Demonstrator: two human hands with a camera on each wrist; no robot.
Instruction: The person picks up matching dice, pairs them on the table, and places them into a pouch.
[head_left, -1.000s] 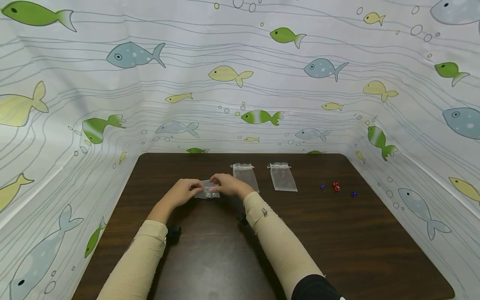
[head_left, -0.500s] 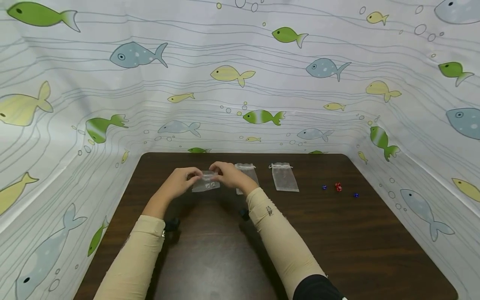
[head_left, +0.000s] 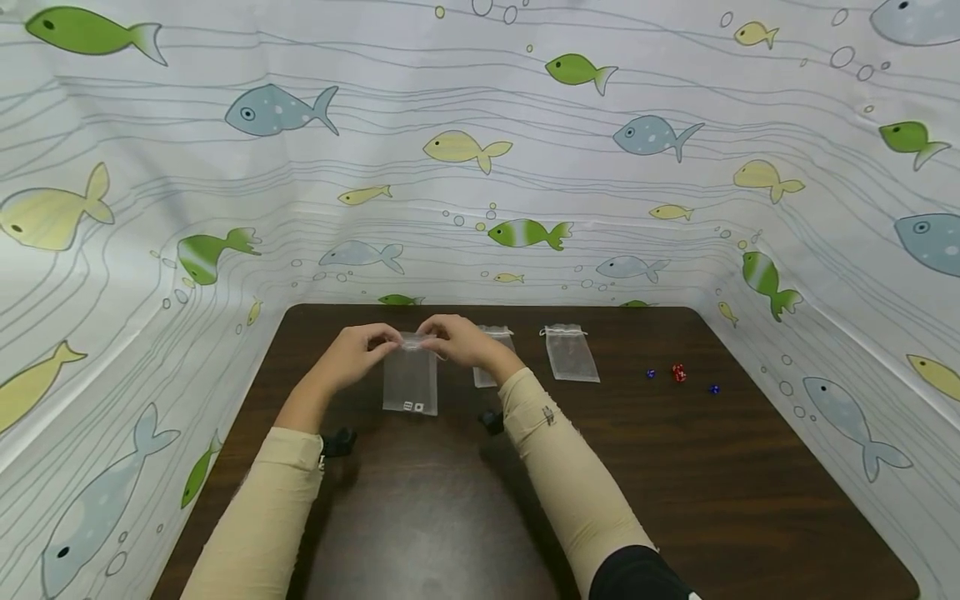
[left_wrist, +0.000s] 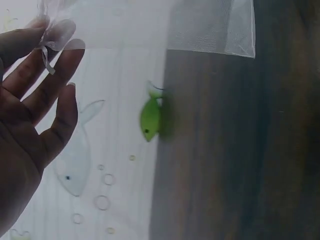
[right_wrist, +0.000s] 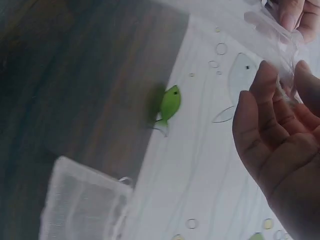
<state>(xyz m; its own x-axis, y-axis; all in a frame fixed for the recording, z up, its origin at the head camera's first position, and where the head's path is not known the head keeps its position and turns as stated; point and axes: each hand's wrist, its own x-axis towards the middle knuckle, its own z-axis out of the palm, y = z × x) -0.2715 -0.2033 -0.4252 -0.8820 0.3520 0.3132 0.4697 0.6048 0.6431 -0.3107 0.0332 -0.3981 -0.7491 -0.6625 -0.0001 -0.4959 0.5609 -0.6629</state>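
A sheer white drawstring bag (head_left: 410, 379) hangs upright over the far left of the table, with white dice (head_left: 413, 407) at its bottom. My left hand (head_left: 354, 354) pinches the left side of its gathered top between thumb and fingers. On the right side of that top, my right hand (head_left: 467, 343) does the same. In the left wrist view, a ribbon end (left_wrist: 48, 60) dangles by the left fingertips. The right wrist view has the bag's mesh (right_wrist: 230, 20) bunched at the right hand's (right_wrist: 290, 155) thumb and finger.
Two more sheer bags lie flat: one (head_left: 483, 377) partly behind the right hand, another (head_left: 572, 357) right of it. Red dice (head_left: 678, 372), a blue die (head_left: 650, 374) and another blue die (head_left: 715, 389) sit farther right. A fish-print curtain (head_left: 480, 192) surrounds the table's (head_left: 675, 483) back and sides.
Both hands have risen and moved slightly away from me with the bag. It was tilted and folded low near the table; now it hangs straight down, dice at the bottom.
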